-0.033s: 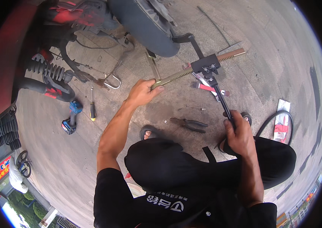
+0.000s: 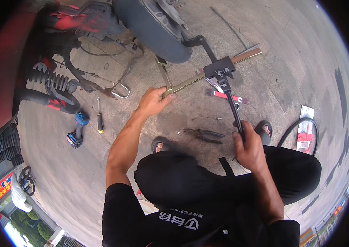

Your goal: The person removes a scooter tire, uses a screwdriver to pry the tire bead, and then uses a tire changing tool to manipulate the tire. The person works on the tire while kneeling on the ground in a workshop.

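At right, a white-and-red packet [image 2: 305, 137] lies under the black hose [image 2: 316, 138], contents hidden. The left hand [image 2: 156, 100] has its grip wrapped round the toothed bar [image 2: 188, 83] at its left end; the right hand [image 2: 248, 147] clasps the black handle [image 2: 233, 109]. The bar, yellowish left, brown right, slants through a black block [image 2: 219, 68], near the tyre [image 2: 154, 31].

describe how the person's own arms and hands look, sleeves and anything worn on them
Black short sleeves leave both forearms bare. The left hand and right hand are ungloved, and no watch or bracelet shows at either wrist.
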Demonstrator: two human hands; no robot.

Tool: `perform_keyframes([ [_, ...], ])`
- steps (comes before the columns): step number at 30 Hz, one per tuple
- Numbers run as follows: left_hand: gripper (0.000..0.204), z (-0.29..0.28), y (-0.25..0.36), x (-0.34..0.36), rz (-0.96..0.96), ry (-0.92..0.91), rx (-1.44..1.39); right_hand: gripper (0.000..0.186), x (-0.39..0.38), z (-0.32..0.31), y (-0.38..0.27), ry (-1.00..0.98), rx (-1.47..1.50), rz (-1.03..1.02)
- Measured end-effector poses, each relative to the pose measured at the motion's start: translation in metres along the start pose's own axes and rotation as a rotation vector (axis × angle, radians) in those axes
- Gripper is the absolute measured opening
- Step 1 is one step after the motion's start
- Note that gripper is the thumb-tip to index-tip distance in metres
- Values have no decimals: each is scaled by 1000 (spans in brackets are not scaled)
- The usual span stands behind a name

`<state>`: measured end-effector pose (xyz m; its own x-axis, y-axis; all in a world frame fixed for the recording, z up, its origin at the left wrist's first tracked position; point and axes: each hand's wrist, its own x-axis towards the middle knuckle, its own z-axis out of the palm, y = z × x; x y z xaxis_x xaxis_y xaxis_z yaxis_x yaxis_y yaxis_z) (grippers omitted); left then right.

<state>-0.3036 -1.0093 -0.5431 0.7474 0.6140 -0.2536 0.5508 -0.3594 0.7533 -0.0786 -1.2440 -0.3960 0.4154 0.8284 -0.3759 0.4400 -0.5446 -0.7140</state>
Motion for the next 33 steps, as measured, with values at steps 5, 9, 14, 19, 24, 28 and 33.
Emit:
perform_keyframes([
  [5,30,7,-6,4,23,-25,10,46,-22,78,12,15,288,-4],
  [9,31,1,-6,-2,48,-13,-8,19,-4,-28,48,-82,28,-31],
  [14,34,-1,0,-1,57,-5,105,17,13,-48,59,-40,-76,-68],
  [19,35,11,4,10,-15,77,51,38,2,102,19,87,358,6],
  [24,34,15,0,10,18,92,4,26,1,56,34,-62,245,136],
  [28,34,12,0,8,-21,48,63,16,6,-18,48,-80,52,-58],
  [33,34,9,5,10,-44,30,7,32,-11,83,24,10,290,12],
])
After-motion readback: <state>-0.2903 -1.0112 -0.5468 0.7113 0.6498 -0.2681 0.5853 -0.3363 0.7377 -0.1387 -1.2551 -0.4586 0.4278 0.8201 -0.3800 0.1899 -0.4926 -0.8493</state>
